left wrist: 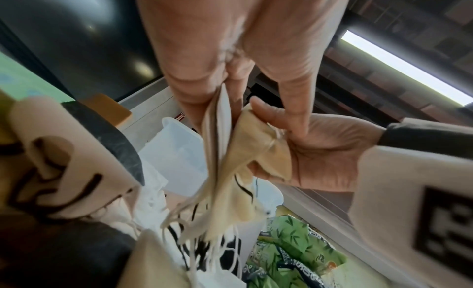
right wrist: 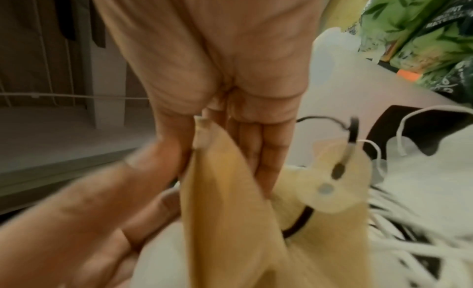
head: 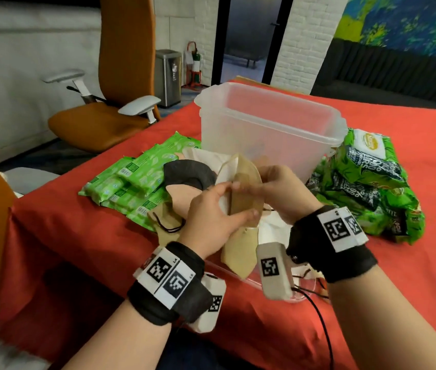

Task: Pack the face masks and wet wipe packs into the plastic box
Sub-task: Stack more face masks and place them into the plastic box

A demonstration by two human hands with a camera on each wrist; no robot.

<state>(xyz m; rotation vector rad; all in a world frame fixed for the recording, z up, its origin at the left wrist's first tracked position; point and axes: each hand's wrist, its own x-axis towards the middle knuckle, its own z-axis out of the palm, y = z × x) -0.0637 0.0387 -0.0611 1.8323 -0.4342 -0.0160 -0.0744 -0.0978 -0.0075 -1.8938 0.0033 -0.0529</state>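
Both hands hold one stack of beige and white face masks upright just in front of the clear plastic box. My left hand pinches the stack between thumb and fingers. My right hand grips it from the other side, fingers curled round the beige mask. Ear loops dangle below. A dark grey mask and more loose masks lie underneath. Small green wipe packs are left of the box, large green wipe packs right of it. The box looks empty.
A red cloth covers the table. A clear lid lies near the front edge under white masks. An orange office chair stands at the table's left side, with a metal bin behind it.
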